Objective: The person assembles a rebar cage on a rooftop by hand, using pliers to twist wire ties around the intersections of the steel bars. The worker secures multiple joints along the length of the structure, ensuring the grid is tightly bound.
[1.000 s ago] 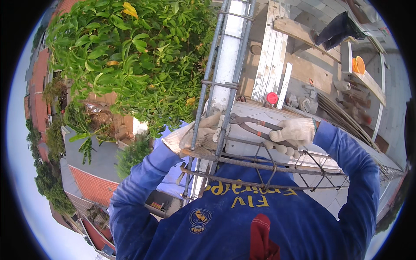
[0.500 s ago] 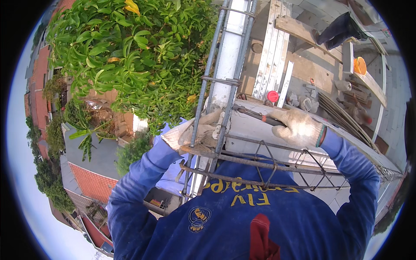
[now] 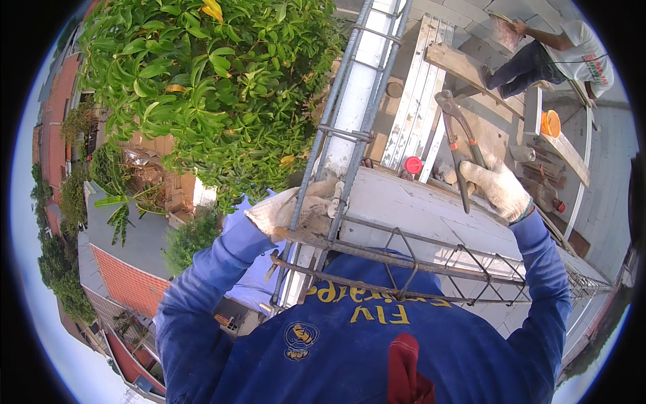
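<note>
My left hand [image 3: 296, 212], in a pale work glove, reaches among the steel bars of an upright rebar cage [image 3: 323, 135]. Its fingers curl at the bars, partly hidden behind one. My right hand [image 3: 498, 188], also gloved, is closed on long-handled pincers [image 3: 461, 145] with red bands on the handles. The jaws point away from me and the handles are spread. No wire shows clearly in the jaws. A second, horizontal rebar cage [image 3: 431, 269] with zigzag bars crosses in front of my chest.
A pale block wall [image 3: 417, 202] runs right from the upright cage. Leafy branches [image 3: 222, 87] crowd the left. Far right, below, a person [image 3: 538, 57] is on planks [image 3: 471, 74] near an orange bucket [image 3: 550, 123]. A red round object [image 3: 413, 165] lies beyond the wall.
My right hand has lifted the pincers away from the wall and turned them so the jaws point outward, handles spreading. My left hand stays at the bars. The other person has come further into view.
</note>
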The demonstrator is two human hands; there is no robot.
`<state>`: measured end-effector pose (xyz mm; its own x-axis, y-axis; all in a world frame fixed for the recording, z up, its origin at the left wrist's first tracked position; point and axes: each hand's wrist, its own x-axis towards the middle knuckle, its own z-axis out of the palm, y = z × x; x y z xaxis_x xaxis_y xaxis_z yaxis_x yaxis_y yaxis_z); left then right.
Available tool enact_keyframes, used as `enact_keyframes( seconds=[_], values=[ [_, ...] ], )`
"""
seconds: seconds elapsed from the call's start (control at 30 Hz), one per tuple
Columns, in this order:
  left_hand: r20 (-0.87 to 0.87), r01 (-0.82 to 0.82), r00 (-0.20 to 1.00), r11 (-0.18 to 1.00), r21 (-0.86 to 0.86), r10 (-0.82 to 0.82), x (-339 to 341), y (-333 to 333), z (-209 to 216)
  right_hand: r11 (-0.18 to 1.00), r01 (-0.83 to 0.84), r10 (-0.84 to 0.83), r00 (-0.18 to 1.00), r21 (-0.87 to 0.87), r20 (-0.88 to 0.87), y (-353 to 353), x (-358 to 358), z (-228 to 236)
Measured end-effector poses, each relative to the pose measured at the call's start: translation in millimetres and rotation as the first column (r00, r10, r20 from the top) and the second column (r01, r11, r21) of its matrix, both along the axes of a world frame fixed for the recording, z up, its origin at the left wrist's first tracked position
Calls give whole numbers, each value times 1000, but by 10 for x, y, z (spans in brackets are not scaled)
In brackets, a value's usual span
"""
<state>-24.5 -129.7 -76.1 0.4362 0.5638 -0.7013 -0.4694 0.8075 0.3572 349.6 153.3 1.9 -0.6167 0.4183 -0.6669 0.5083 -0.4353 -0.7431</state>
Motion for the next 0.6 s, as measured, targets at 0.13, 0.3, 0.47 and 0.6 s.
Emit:
enact_keyframes(
  seconds=[0.13,0.3,0.47,0.6],
  values=[
    [-391,333,908,829,449,-152,-31,-7,68,923,327,-244,905,204,-348,138,53,216],
    [-758,674,650,509,536,-62,-173,102,410,738,496,-226,821,458,-525,375,-706,785],
    [-831,628,552,690,361,-67,-223,-105,692,785,346,4,827,514,-562,413,-1511,1044],
    [-878,546,475,803,238,-63,-149,-57,748,770,188,131,888,610,-440,323,-1977,838]
  ],
)
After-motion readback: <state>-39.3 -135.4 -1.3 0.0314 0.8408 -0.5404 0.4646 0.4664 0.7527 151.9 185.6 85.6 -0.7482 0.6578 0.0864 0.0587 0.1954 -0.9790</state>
